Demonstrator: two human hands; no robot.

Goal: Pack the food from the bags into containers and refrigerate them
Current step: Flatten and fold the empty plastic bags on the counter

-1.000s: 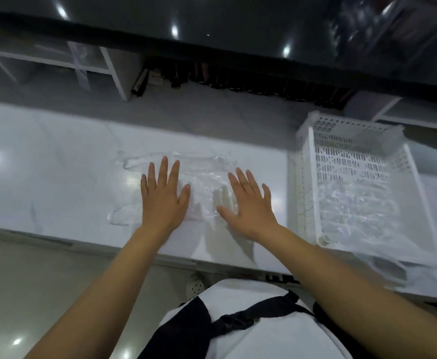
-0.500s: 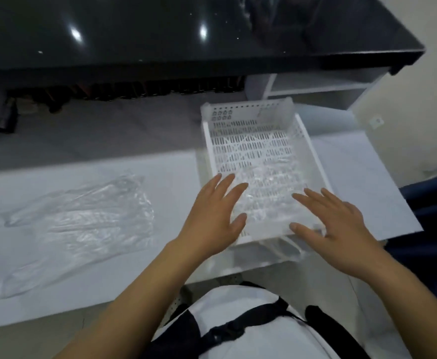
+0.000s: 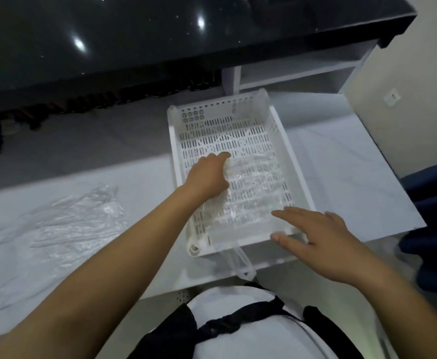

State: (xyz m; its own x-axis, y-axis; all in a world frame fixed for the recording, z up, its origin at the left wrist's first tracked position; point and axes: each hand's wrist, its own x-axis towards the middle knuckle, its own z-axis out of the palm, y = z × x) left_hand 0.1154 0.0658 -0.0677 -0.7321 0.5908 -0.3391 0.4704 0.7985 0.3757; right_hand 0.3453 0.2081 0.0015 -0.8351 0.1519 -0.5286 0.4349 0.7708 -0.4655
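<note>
The white counter (image 3: 139, 193) carries a perforated white basket (image 3: 300, 177) near its right edge, reaching to the front edge. A flattened clear bag (image 3: 64, 224) lies on the counter's left part, well apart from the basket. A second clear plastic bag (image 3: 253, 187) lies inside the basket, its handles draped over the counter's front edge. The left hand (image 3: 207, 177) reaches into the basket, fingers curled and gripping this bag. The right hand (image 3: 323, 242) is at the basket's front right corner, fingers extended, holding nothing.
</note>
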